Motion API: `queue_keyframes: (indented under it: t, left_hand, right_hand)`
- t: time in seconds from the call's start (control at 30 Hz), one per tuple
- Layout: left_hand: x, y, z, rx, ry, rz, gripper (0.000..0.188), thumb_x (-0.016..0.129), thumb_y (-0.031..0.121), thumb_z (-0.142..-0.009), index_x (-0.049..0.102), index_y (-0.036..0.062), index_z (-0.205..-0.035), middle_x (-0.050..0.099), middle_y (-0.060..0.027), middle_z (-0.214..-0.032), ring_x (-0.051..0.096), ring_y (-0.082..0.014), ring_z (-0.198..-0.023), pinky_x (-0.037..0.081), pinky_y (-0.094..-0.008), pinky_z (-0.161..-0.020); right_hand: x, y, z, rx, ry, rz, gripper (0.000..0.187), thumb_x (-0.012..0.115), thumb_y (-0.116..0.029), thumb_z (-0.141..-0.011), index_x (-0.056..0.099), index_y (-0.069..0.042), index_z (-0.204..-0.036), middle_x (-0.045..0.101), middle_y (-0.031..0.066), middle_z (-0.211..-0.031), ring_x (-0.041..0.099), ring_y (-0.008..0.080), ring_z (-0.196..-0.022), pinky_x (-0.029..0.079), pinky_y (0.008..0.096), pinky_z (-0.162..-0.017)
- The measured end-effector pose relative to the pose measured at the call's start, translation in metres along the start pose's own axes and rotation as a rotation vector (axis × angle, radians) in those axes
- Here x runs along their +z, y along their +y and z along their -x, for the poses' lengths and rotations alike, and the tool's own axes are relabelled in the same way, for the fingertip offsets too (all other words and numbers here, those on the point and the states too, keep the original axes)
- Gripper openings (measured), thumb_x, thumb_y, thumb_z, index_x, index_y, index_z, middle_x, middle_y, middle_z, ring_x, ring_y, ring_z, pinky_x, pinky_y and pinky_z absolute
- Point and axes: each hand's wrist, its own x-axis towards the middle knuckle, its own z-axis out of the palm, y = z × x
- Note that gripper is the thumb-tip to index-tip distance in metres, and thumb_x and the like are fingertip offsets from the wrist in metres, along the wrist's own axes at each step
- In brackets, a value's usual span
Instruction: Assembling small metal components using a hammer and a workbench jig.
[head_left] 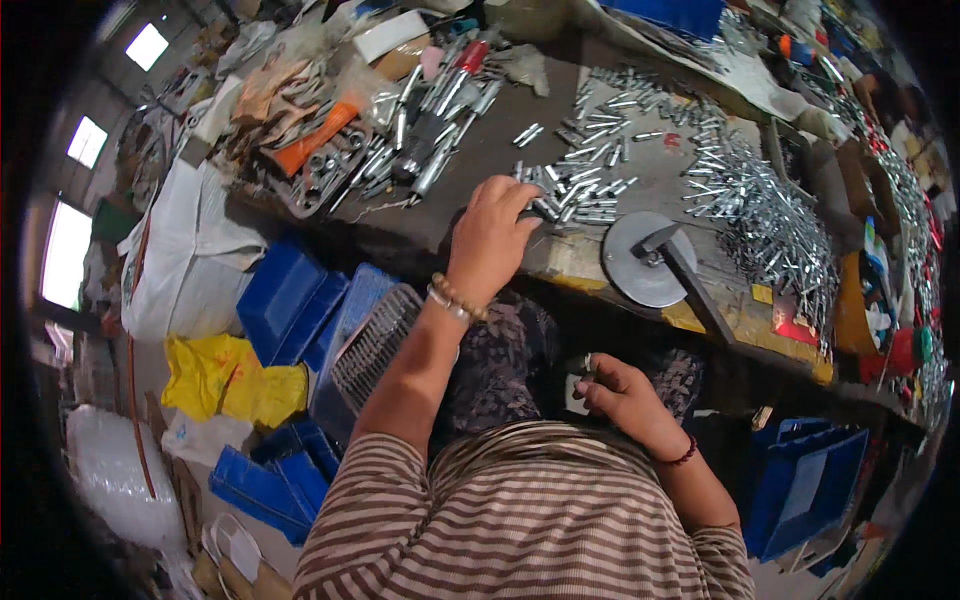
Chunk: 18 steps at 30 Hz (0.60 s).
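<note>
My left hand (490, 232) reaches over the bench's front edge, at the near left side of a loose group of short silver metal pins (590, 190). Its fingers are bent, with thumb and forefinger apart beside the nearest pins; no pin shows lifted in it. Lower down, above my lap, my right hand (628, 402) has its fingers curled together. A small shiny bit shows at its fingertips, too small to name. Right of the pins, a hammer (690, 280) rests its head on a round grey metal disc (622, 262), the handle pointing towards me over the bench edge.
A large heap of silver pins (770, 220) covers the bench's right side. Sockets, wrenches and a red-handled tool (470, 58) crowd the left, beside an orange-handled tool (318, 138). Blue bins (285, 305) and a yellow bag (225, 375) lie below left; another blue bin (810, 490) stands below right.
</note>
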Motion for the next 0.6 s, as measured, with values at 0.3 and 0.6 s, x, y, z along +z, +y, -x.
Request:
queue_keyframes:
  t: [0.3, 0.6]
  left_hand:
    - [0.003, -0.007, -0.026, 0.227, -0.238, -0.181, 0.021, 0.078, 0.013, -0.081, 0.070, 0.0100, -0.101, 0.065, -0.0098, -0.101, 0.061, -0.0330, -0.103, 0.052, -0.0443, -0.086]
    - [0.013, 0.015, -0.006, 0.035, -0.084, 0.269, 0.017, 0.077, 0.003, -0.083, 0.071, 0.0008, -0.099, 0.060, -0.0062, -0.090, 0.061, -0.0179, -0.079, 0.048, -0.0314, -0.070]
  right_hand:
    - [-0.041, -0.004, 0.036, -0.072, 0.105, 0.146, 0.023, 0.070, -0.014, -0.098, 0.062, -0.001, -0.115, 0.062, 0.0052, -0.084, 0.056, 0.0113, -0.078, 0.048, 0.0304, -0.073]
    - [-0.116, -0.075, 0.040, -0.332, 0.781, 0.615, 0.017, 0.074, -0.008, -0.088, 0.066, 0.001, -0.100, 0.066, 0.0126, -0.083, 0.065, 0.0223, -0.075, 0.052, 0.0365, -0.069]
